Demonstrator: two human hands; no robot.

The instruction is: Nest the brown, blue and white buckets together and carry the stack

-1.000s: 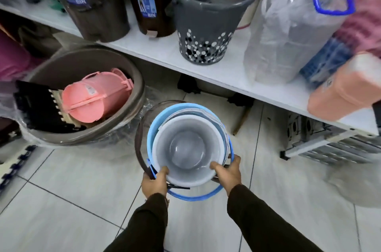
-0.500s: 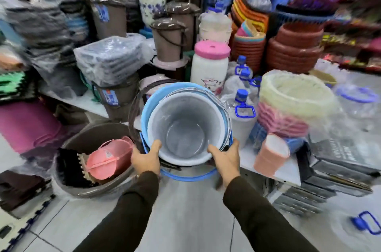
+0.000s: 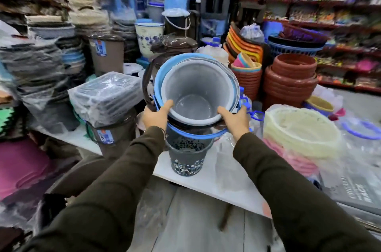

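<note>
Since a second ago my view has swung up from the floor tiles to the shop shelves, and the nested stack has come up with it, now held out in front of me above the white counter (image 3: pixel 233 185) instead of low over the floor. Half a second ago it sat lower against the goods.

My left hand (image 3: pixel 155 116) clamps the near rim on its side, thumb hooked inside the white bucket (image 3: pixel 195 88), fingers out of sight underneath. My right hand (image 3: pixel 235 120) does the same on the other side, its grip pressed onto the rim. Both arms reach forward in dark sleeves.

The white bucket sits inside the blue bucket (image 3: pixel 157 78), mouth tipped toward me. Of the brown bucket (image 3: pixel 147 82) I see only a dark band at the left. Its body is hidden. A speckled grey bin (image 3: pixel 186 159) stands on the counter just below the stack. The shelves behind are smeared with motion blur.
</note>
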